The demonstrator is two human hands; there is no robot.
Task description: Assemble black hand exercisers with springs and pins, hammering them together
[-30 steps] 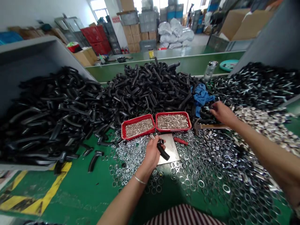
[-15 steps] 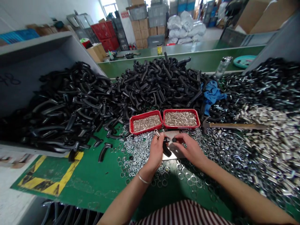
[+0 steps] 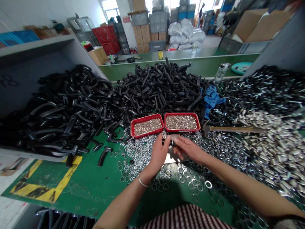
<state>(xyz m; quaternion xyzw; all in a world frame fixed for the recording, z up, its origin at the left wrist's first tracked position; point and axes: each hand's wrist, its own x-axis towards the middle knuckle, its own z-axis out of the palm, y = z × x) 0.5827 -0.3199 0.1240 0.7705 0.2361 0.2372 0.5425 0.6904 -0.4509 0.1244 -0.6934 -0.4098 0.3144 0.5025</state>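
Note:
My left hand [image 3: 158, 154] is closed round a black plastic handle [image 3: 171, 143], most of it hidden by my fingers. A shiny ribbed metal piece [image 3: 164, 135] sticks up beside my left thumb. From the other side my right hand [image 3: 189, 149] meets the same handle, thumb and fingers closed about its right end. Whatever small part sits under those fingers cannot be made out. Beneath both hands lies a flat metal plate [image 3: 175, 158], with loose nuts [image 3: 140, 151] to its left and thin metal rings [image 3: 188, 175] in front.
Two red trays, one with small metal pieces [image 3: 132, 129] and one with pins [image 3: 198, 127], stand just beyond my hands. Black handles [image 3: 154, 86] are heaped behind. A hammer [image 3: 235, 129], a blue cloth [image 3: 212, 96] and piled metal sleeves [image 3: 271, 140] lie to the right.
My right hand has moved left against the handle, covering the black-ended part that showed between the hands. The handle's curved grip, which hung below, is now hidden. The view has shifted slightly.

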